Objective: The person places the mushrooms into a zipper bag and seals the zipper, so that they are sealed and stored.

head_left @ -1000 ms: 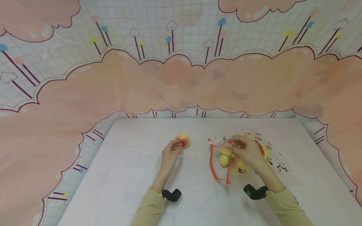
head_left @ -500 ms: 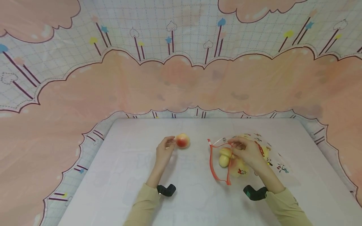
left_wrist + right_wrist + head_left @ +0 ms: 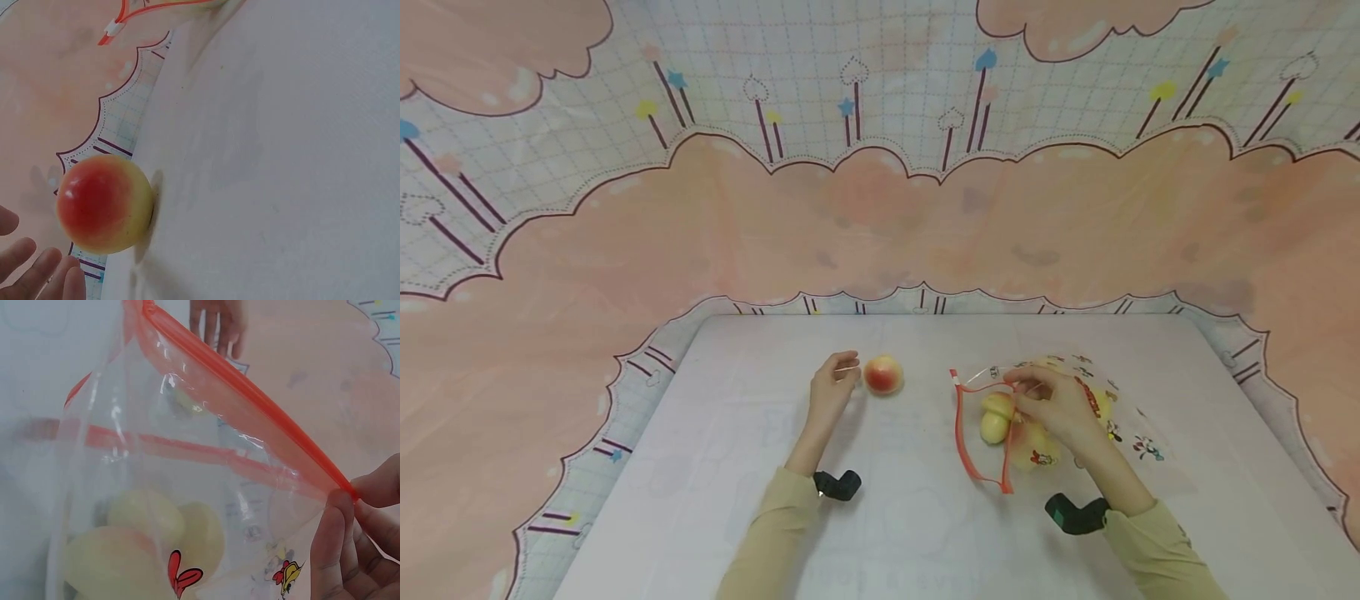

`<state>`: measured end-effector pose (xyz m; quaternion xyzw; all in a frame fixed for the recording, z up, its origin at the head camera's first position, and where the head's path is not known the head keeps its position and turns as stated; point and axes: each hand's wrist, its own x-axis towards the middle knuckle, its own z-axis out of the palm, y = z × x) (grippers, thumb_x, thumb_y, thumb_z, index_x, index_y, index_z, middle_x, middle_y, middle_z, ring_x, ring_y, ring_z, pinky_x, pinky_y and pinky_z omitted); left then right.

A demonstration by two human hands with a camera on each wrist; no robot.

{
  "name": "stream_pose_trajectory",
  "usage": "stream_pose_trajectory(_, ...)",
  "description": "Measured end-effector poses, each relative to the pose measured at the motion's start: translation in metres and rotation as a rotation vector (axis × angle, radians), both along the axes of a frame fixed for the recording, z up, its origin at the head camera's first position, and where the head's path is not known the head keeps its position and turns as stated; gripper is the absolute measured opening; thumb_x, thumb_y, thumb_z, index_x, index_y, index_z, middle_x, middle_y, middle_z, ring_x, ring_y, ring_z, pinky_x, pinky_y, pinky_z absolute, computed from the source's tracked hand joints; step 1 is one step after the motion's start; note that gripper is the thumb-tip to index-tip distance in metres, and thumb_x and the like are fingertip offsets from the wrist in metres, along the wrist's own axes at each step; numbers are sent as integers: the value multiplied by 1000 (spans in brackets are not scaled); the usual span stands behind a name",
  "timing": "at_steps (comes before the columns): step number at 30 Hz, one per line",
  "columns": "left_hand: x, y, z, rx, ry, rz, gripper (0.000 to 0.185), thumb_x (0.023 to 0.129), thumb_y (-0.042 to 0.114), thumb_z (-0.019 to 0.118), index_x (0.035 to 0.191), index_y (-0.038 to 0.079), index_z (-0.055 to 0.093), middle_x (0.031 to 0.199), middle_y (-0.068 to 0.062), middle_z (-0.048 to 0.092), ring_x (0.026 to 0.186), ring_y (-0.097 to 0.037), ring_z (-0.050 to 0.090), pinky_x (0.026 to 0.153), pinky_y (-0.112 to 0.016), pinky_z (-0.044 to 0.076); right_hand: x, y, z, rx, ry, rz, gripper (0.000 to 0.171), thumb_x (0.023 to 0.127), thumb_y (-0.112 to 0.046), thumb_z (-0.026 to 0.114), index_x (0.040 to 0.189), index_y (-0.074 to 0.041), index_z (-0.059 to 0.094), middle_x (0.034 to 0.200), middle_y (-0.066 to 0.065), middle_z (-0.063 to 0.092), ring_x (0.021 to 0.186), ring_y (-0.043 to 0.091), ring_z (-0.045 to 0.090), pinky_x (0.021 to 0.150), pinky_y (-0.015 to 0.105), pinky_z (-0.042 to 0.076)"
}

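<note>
A round red-and-yellow fruit (image 3: 883,375), like a peach or an apple, sits on the white table. Just to its left is my left hand (image 3: 831,393), fingers relaxed and holding nothing; the left wrist view shows a gap between fingertips and fruit (image 3: 105,204). My right hand (image 3: 1056,404) pinches the red zip edge of a clear printed plastic bag (image 3: 250,394) between thumb and fingers. The bag's mouth stands open toward the left. Within the bag lie a yellow mushroom-shaped piece (image 3: 997,417) and other pale yellow rounded pieces (image 3: 112,562), partly hidden behind print and hand.
The white table (image 3: 715,500) reaches back to a peach-coloured patterned cloth (image 3: 880,225), which also hangs along both sides. A black camera mount sits at each wrist, on the left (image 3: 838,485) and the right (image 3: 1075,513).
My left hand has let go of the red-and-yellow fruit and drawn back to the left, leaving it on the table. My right hand keeps its pinch on the bag.
</note>
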<state>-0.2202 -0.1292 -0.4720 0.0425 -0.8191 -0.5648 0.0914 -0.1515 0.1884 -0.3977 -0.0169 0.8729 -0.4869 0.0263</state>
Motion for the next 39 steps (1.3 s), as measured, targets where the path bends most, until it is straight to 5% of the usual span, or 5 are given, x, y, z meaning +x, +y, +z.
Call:
stream_pose_trajectory(11, -15, 3, -12, 46, -61, -59, 43, 85, 16, 67, 125, 3, 59, 123, -21, 62, 111, -34, 61, 79, -35, 57, 0, 0, 0, -24, -19, -2, 28, 88, -7, 62, 116, -5, 65, 99, 10, 59, 82, 15, 54, 61, 20, 49)
stream_pose_trajectory(19, -20, 5, -16, -8, -126, -147, 59, 83, 25, 73, 135, 6, 51, 133, -20, 54, 121, -36, 54, 96, -48, 48, 0, 0, -1, -22, -20, 7, 27, 88, -7, 62, 115, -5, 65, 97, 10, 59, 81, 14, 54, 61, 20, 50)
stream_pose_trajectory(33, -19, 8, -21, -77, -167, -173, 65, 81, 28, 76, 137, 9, 49, 133, -20, 54, 121, -35, 54, 96, -49, 48, 0, -1, -3, -21, -40, -9, 28, 90, -11, 63, 117, -7, 65, 99, 10, 58, 84, 16, 53, 62, 20, 49)
stream_pose_trajectory(39, -16, 8, -20, -95, -129, -201, 71, 76, 35, 78, 135, 7, 50, 130, -22, 55, 117, -37, 55, 96, -49, 47, 1, -2, -3, -14, -39, -4, 28, 89, -11, 63, 117, -8, 65, 101, 9, 58, 87, 17, 53, 63, 19, 49)
